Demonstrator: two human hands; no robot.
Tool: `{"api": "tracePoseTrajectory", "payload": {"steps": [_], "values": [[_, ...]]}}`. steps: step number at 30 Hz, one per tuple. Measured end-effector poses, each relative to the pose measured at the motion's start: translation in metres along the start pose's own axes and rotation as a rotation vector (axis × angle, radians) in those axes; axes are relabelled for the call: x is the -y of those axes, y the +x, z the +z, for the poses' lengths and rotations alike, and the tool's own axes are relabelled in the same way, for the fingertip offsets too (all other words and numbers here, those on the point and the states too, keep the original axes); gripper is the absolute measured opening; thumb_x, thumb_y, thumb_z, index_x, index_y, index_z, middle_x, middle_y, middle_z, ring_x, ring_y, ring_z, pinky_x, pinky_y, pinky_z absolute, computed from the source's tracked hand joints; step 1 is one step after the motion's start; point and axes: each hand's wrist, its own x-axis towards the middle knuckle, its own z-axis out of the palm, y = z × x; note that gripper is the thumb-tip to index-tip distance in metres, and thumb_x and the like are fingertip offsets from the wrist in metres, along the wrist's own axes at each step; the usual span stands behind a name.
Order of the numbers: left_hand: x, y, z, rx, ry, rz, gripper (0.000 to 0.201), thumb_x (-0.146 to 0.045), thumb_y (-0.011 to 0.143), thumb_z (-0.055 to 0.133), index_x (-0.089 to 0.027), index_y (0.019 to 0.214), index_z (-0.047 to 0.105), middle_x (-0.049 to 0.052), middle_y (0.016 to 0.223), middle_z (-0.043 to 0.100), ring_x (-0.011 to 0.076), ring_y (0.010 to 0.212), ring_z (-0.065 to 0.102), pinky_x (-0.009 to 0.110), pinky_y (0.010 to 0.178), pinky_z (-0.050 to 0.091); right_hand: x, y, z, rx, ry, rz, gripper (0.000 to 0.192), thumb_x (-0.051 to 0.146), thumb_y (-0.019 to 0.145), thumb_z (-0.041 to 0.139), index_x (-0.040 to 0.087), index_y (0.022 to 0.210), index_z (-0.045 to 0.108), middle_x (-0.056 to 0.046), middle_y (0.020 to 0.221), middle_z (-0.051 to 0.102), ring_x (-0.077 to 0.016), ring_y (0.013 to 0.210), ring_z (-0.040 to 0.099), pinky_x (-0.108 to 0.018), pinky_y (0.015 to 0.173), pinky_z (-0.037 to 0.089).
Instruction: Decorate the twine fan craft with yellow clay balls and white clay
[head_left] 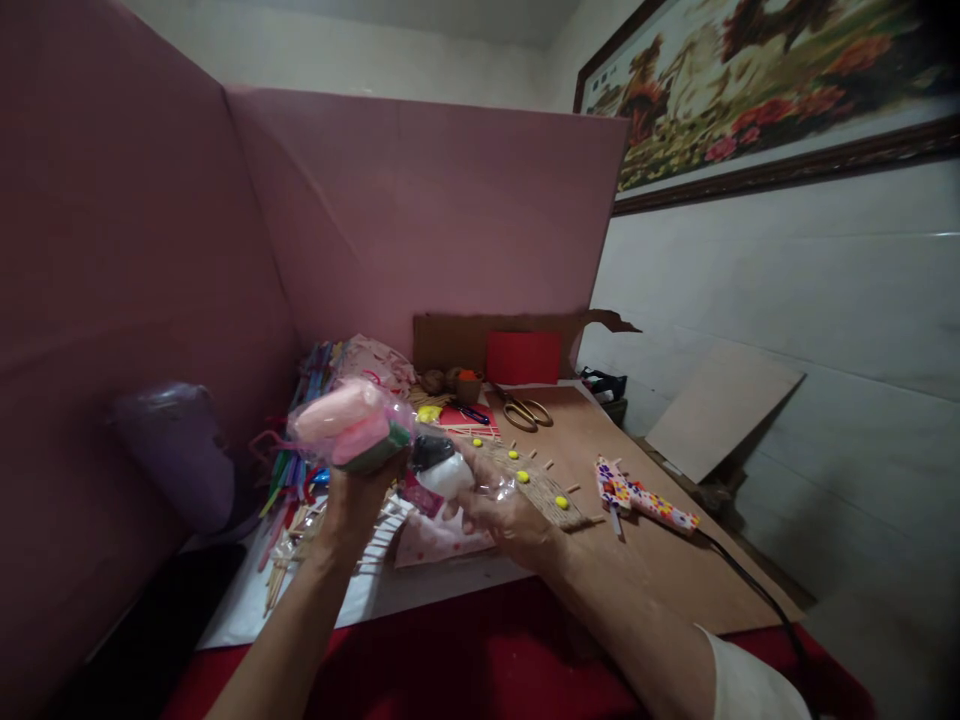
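Observation:
My left hand point(369, 486) is raised over the table, closed round a clear plastic bag point(346, 425) of soft pink and green lumps, perhaps modelling clay. To its right, my right hand point(514, 512) is closed on small clear packets, one white point(448, 478), with black and dark red ones against it. Behind my right hand lies a flat twine-wrapped piece point(541, 492) with yellow dots and wooden sticks poking out along its edge. Under the packets is a pink patterned cloth point(435, 542). Most of my left fingers are hidden by the bag.
Gold-handled scissors point(529, 411) and a flower-patterned glue gun point(643, 499) with a black cord lie on the brown board point(645, 570). A red card point(523, 358) leans at the back. Coloured pipe cleaners point(287, 490) lie left. Pink panels point(427, 210) enclose the back and left.

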Motion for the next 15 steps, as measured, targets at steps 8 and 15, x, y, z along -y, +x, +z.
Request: {"api": "tracePoseTrajectory", "payload": {"steps": [8, 15], "values": [[0.002, -0.01, 0.002, 0.225, 0.059, -0.174, 0.02, -0.01, 0.048, 0.079, -0.016, 0.062, 0.067, -0.002, 0.056, 0.06, 0.0119, 0.052, 0.05, 0.022, 0.05, 0.042, -0.008, 0.002, -0.006, -0.045, 0.101, 0.101, 0.052, 0.039, 0.063, 0.077, 0.022, 0.109, 0.06, 0.001, 0.072, 0.058, -0.0081, 0.051, 0.046, -0.019, 0.045, 0.033], [0.001, -0.023, 0.014, 0.033, -0.018, -0.156, 0.02, -0.011, 0.05, 0.079, -0.016, 0.064, 0.065, -0.003, 0.062, 0.062, 0.0116, 0.059, 0.053, 0.022, 0.059, 0.043, -0.004, 0.003, -0.001, -0.091, 0.117, 0.008, 0.045, 0.031, 0.063, 0.075, 0.02, 0.104, 0.06, 0.004, 0.062, 0.053, -0.0063, 0.044, 0.036, -0.019, 0.043, 0.03]]}}
